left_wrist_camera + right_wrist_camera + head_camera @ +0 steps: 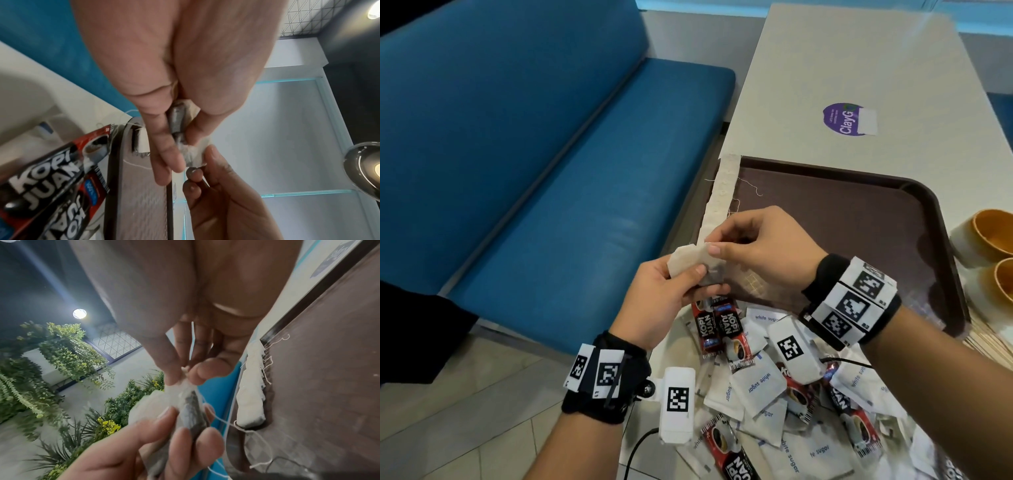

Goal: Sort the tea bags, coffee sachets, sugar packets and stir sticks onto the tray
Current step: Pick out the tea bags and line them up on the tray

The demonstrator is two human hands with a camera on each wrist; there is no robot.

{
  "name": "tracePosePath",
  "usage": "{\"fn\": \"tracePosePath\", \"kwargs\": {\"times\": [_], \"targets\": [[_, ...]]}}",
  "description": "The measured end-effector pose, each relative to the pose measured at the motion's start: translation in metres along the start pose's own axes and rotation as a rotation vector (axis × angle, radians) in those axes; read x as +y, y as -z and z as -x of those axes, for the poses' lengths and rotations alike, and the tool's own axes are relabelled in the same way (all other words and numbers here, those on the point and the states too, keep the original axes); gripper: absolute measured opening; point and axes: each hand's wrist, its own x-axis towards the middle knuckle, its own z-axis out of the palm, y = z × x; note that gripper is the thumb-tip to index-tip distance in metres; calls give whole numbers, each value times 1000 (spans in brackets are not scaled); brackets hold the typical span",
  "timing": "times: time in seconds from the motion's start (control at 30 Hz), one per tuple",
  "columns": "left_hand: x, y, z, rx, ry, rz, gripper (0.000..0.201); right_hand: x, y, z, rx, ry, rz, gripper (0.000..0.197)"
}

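Observation:
Both hands hold a small bunch of pale tea bags [690, 265] just above the near left corner of the brown tray [859, 212]. My left hand [671, 291] grips the bunch from below. My right hand [726, 240] pinches its top edge. The left wrist view shows the tea bags [180, 129] between my fingers, and the right wrist view shows them [185, 402] with a string trailing. A row of tea bags [720, 192] lies along the tray's left rim. Red coffee sachets [719, 325] and white sugar packets [756, 387] lie piled in front of the tray.
Wooden stir sticks [993, 339] lie at the tray's right, below two orange-lined paper cups [993, 236]. The grey table [842, 68] carries a purple sticker [847, 120]. A blue bench [551, 171] stands to the left. A black cable [640, 445] hangs off the table's near edge.

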Motion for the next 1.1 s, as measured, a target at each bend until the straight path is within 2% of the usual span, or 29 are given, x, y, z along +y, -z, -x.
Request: {"fn": "tracePosePath", "kwargs": {"times": [0.13,0.23,0.43,0.63,0.77,0.9,1.1], "targets": [[0,1,-2,64,-39,-21,15,5,2,-3,56,1,-40,10],[-4,6,-5,93,-66,-161,10,5,0,-6,108,0,-113,8],[-11,23,-8,249,-7,-154,11,12,-7,-18,213,-10,-140,4],[-10,36,-4,315,23,-117,26,18,-13,-30,-62,-174,-48,11],[-8,35,-3,298,27,-139,25,28,-16,-40,-45,-218,96,8],[-8,33,-2,283,35,-143,24,36,-14,-47,-8,-297,121,5],[-9,29,-3,276,43,-135,30,29,-14,-54,9,-275,147,7]]}}
